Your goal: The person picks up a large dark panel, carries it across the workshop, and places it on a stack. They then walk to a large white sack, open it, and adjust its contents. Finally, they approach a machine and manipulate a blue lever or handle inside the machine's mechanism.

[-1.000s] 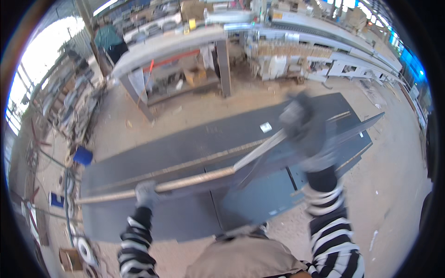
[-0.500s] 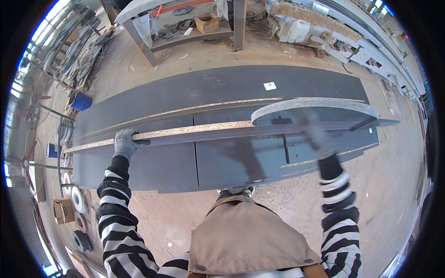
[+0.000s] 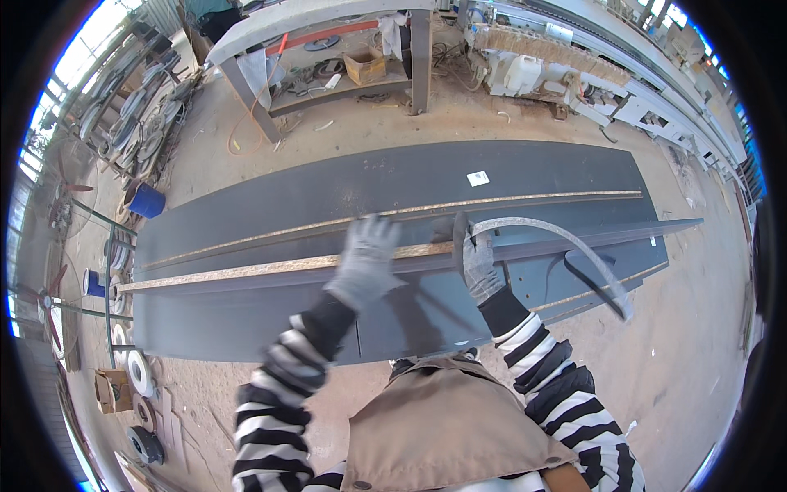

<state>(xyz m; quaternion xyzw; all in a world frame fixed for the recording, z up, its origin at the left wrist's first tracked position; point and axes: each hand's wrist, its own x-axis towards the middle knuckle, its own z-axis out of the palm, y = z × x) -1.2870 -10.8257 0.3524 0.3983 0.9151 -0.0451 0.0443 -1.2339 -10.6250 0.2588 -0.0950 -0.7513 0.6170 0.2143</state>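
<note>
A long dark grey panel stands on its edge, its bare chipboard edge (image 3: 246, 271) facing up. My right hand (image 3: 478, 262), in a grey glove, is closed around a grey edge-banding strip (image 3: 537, 224) at the panel's edge, near the middle. From there the strip arches up to the right and curls down toward the near side. My left hand (image 3: 366, 261), gloved too and blurred by motion, is over the chipboard edge just left of the right hand. Its fingers point away, stretched out, and hold nothing that I can see.
More dark grey panels (image 3: 426, 168) lie flat beneath, one with a white label (image 3: 478, 178). A workbench (image 3: 328, 30) stands beyond, with a machine (image 3: 566, 57) at far right. Left are a blue bucket (image 3: 145, 199), a cardboard box (image 3: 112, 390) and several rolls.
My left hand has left the panel's left part and moved right along the edge. My right hand has come left to mid-panel, and the strip's loose end has swung down toward the near side.
</note>
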